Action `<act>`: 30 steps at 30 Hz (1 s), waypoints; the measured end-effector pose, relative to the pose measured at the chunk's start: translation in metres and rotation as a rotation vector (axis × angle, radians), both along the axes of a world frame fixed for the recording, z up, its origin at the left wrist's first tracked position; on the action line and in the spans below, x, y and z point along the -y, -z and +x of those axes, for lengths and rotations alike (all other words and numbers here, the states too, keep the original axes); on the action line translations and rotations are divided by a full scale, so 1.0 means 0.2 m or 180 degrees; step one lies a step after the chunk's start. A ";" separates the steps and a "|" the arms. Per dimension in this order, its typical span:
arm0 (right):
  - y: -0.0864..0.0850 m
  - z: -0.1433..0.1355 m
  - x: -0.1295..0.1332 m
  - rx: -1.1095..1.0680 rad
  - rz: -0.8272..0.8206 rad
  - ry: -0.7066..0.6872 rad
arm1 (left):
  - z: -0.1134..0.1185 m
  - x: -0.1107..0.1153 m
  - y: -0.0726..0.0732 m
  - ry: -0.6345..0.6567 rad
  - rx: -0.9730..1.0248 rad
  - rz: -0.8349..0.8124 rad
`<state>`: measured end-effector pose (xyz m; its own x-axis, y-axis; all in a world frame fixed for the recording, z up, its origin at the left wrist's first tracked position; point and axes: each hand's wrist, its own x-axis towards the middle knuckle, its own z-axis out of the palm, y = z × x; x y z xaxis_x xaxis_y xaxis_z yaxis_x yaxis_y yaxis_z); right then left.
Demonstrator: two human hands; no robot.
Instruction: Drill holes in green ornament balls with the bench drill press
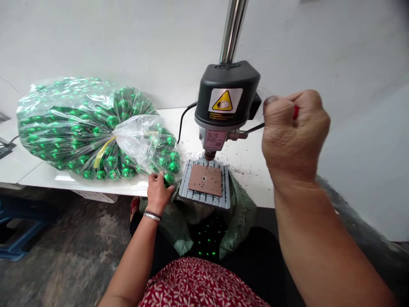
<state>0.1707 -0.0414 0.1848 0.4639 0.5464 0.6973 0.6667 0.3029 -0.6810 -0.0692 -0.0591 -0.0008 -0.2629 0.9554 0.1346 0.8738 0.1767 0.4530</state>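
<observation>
At the loose mouth of a clear plastic bag, my left hand has its fingers and thumb around a shiny green ball. Many more such balls fill the bag, which is tied with a yellow strip. My right hand is a fist around the feed lever of a small bench drill press, hiding the grip. Below the drill chuck, a brown square board with a small hole in its middle lies on the grooved metal base.
Dark shavings are scattered over the white table and base. An open green woven sack hangs under the table edge, with green balls inside. A black cable runs behind the drill. At lower left stands a blue stool.
</observation>
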 end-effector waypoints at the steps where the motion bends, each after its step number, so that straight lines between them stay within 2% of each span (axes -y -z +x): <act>1: 0.00 0.00 0.00 0.0011 0.0005 -0.0003 | -0.01 0.02 0.00 0.0008 0.0041 0.0201; 5: 0.00 0.00 0.00 -0.0025 -0.0010 -0.0023 | -0.06 0.14 -0.09 0.0104 0.0299 0.1197; 7: 0.01 -0.01 0.00 -0.0045 0.0024 -0.0051 | -0.06 0.20 -0.16 0.0295 0.0770 0.1404; 9: 0.01 -0.01 0.00 -0.0064 0.0064 -0.0072 | -0.01 0.23 -0.21 0.0649 0.1701 0.1109; 11: 0.01 -0.01 0.01 -0.0098 0.0064 -0.0087 | 0.05 0.23 -0.23 0.0912 0.2928 0.0473; 14: 0.00 -0.01 0.01 -0.0142 -0.0021 -0.0141 | 0.15 0.19 -0.19 0.0903 0.4361 -0.0405; 16: -0.01 -0.01 0.01 -0.0122 -0.0093 -0.0151 | 0.20 0.15 -0.15 0.0855 0.4776 -0.0721; 19: -0.01 -0.01 0.02 -0.0101 -0.0157 -0.0119 | 0.24 0.10 -0.12 0.0825 0.4749 -0.0792; 22: -0.03 -0.02 0.03 -0.0103 -0.0135 -0.0154 | 0.25 0.03 -0.12 0.0874 0.4009 -0.0655; 25: -0.03 -0.02 0.03 -0.0059 -0.0265 -0.0065 | 0.26 -0.04 -0.14 0.1197 0.3272 -0.0668; 27: -0.04 -0.02 0.03 -0.0029 -0.0377 -0.0004 | 0.27 -0.09 -0.15 0.1309 0.3126 -0.0794; 30: -0.03 -0.01 0.02 -0.0025 -0.0355 -0.0095 | 0.29 -0.14 -0.17 0.1211 0.3137 -0.1025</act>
